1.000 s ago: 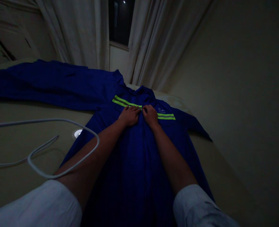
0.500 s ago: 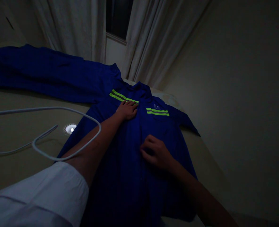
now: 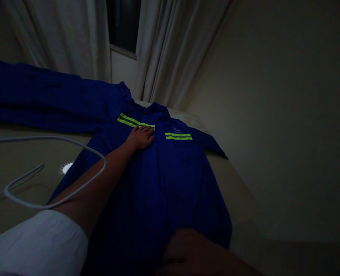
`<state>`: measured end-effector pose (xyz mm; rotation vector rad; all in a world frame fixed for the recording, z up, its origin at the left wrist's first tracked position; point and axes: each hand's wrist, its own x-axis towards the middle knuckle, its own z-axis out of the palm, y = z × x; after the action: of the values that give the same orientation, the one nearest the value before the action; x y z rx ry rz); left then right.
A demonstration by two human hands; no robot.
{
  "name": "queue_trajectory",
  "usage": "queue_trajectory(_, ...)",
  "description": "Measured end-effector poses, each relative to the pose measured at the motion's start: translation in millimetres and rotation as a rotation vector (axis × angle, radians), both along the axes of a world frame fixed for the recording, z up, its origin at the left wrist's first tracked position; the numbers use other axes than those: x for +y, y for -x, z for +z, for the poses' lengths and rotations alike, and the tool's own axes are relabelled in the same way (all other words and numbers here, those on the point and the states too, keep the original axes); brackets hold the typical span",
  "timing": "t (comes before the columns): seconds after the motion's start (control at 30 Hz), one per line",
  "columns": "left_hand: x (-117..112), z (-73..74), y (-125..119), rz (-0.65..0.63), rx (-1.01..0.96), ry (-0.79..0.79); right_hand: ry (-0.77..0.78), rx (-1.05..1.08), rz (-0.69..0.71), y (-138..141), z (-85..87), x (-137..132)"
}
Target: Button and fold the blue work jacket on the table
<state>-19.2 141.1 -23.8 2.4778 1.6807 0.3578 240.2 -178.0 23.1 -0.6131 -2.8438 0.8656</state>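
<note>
A blue shirt with neon yellow-green chest stripes lies face up on a beige surface. My left hand lies flat on the shirt's chest just below the left stripe, fingers stretched out. Near the shirt's lower hem, at the bottom of the view, is my right hand; it is dark and blurred, with fingers that seem curled against the cloth. Whether it grips the fabric I cannot make out.
A white cable loops over my left forearm and across the surface. A small round white object lies beside the shirt's left edge. A second blue garment is spread at the back left. Curtains and a dark window stand behind.
My right hand has slid from the chest down the front of the shirt to its lower hem. My left hand has stayed on the chest. The view has shifted right.
</note>
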Motion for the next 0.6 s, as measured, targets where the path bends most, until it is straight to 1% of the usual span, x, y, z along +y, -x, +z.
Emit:
queue_trajectory(0.07,-0.7,-0.5,-0.6,0.003,-0.002,-0.005,-0.001,0.104,-0.198,0.3,22.4,49.5)
queue_trajectory(0.1,-1.1,-0.8,-1.0,0.003,-0.007,-0.01,-0.005,0.153,-0.326,1.1,28.9,80.0)
queue_trajectory(0.13,-1.5,-1.1,-1.3,0.002,-0.013,-0.017,-0.019,0.185,-0.441,2.4,31.0,113.7)
queue_trajectory(0.17,-2.0,-1.3,-1.6,0.002,-0.021,-0.024,-0.046,0.21,-0.54,4.5,28.6,149.8)
queue_trajectory(0.2,-2.5,-1.4,-1.8,0.003,-0.031,-0.033,-0.064,0.228,-0.624,7.2,22.6,187.2)
queue_trajectory(0.27,-3.7,-1.1,-2.0,0.004,-0.051,-0.047,-0.078,0.263,-0.787,14.8,4.3,261.9)
queue_trajectory(0.3,-4.3,-0.7,-2.1,0.005,-0.058,-0.05,-0.083,0.289,-0.891,19.6,-5.1,297.0)
queue_trajectory(0.37,-5.9,0.5,-2.1,0.009,-0.056,-0.052,-0.123,0.338,-1.055,30.5,-19.5,359.2)
queue_trajectory(0.4,-6.7,1.1,-2.3,0.011,-0.049,-0.053,-0.161,0.367,-1.112,36.4,-23.7,385.2)
queue_trajectory(0.47,-7.9,1.8,-2.7,0.017,-0.033,-0.063,-0.246,0.413,-1.179,48.2,-27.8,426.9)
queue_trajectory(0.53,-8.5,1.7,-3.3,0.021,-0.022,-0.078,-0.289,0.421,-1.216,59.2,-29.8,455.3)
queue_trajectory(0.6,-8.5,0.9,-3.9,0.022,-0.012,-0.087,-0.287,0.383,-1.257,68.8,-33.8,472.3)
